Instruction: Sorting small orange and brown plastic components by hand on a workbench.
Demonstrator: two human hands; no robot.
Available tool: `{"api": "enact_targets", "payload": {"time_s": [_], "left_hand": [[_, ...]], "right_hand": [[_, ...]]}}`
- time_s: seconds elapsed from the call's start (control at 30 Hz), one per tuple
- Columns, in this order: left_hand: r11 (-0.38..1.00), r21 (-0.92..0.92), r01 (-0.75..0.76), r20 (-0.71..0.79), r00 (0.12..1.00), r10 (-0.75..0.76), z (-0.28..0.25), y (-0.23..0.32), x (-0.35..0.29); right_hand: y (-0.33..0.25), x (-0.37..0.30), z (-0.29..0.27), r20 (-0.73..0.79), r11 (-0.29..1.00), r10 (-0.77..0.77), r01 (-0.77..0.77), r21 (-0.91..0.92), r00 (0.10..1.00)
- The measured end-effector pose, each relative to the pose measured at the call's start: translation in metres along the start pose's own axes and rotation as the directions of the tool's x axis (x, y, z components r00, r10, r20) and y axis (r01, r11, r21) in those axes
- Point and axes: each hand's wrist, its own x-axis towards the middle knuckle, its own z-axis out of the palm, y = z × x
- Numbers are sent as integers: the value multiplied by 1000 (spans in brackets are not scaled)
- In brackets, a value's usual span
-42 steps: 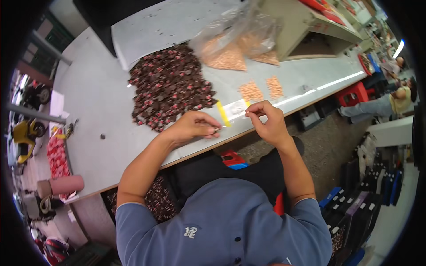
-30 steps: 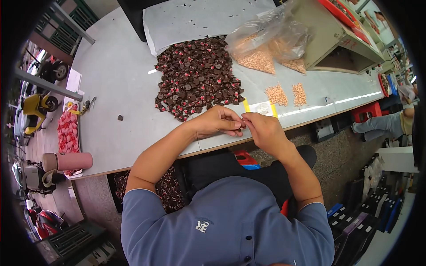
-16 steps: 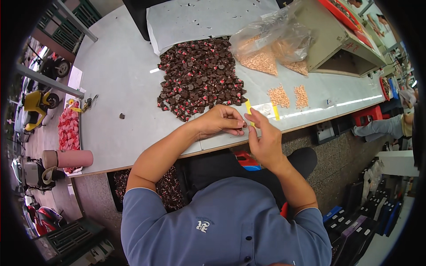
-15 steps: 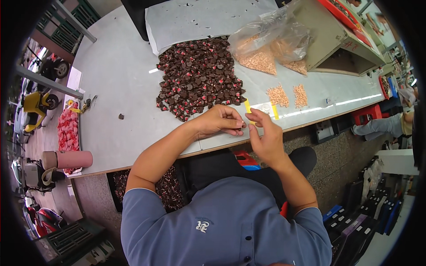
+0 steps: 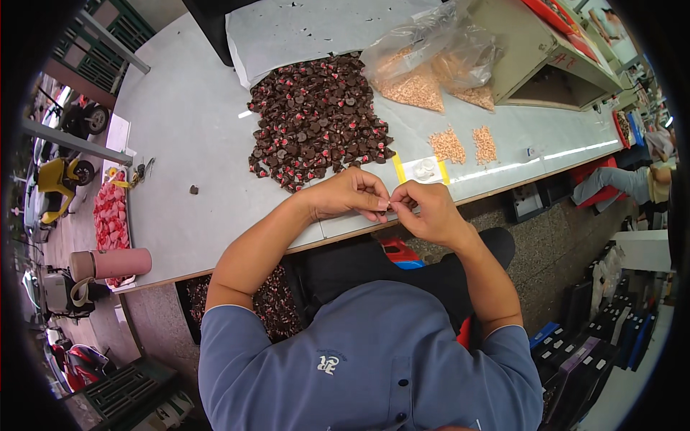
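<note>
Close to the table's front edge, my left hand [image 5: 352,195] and my right hand [image 5: 425,210] meet fingertip to fingertip. Both are closed in a pinch around something too small to make out. Just beyond them a white card with yellow tape edges [image 5: 400,169] lies on the table, bearing a small round whitish item [image 5: 424,169]. A wide pile of small dark brown pieces with red spots [image 5: 316,118] spreads past my left hand. To the right of the card sit two little heaps of tan bits, a nearer-left heap [image 5: 447,146] and a right heap [image 5: 484,145].
Clear plastic bags of tan bits [image 5: 411,90] stand by a grey-green metal box [image 5: 517,50] at the back right. A pink tumbler [image 5: 122,263] and a tray of pink-red pieces [image 5: 111,215] are at the left edge. One dark piece [image 5: 193,189] lies alone. Below is a dark-filled bin [image 5: 269,309].
My right hand has moved left and closed, its fingertips now meeting those of my left hand. My left hand stays nearly in place, and more of the taped card shows.
</note>
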Motion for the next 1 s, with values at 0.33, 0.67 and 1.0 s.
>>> {"api": "enact_targets", "payload": {"time_s": [0.33,0.67,1.0], "left_hand": [[1000,23,-10,-41,999,11,0,-3,3],[995,-3,-100,-81,992,99,0,-5,3],[994,-10,-108,-125,987,106,1,-3,4]], "right_hand": [[2,1,-8,-54,995,-45,40,-86,998],[2,21,-66,45,773,-73,85,-628,996],[12,27,-63,139,615,58,74,-785,989]]}}
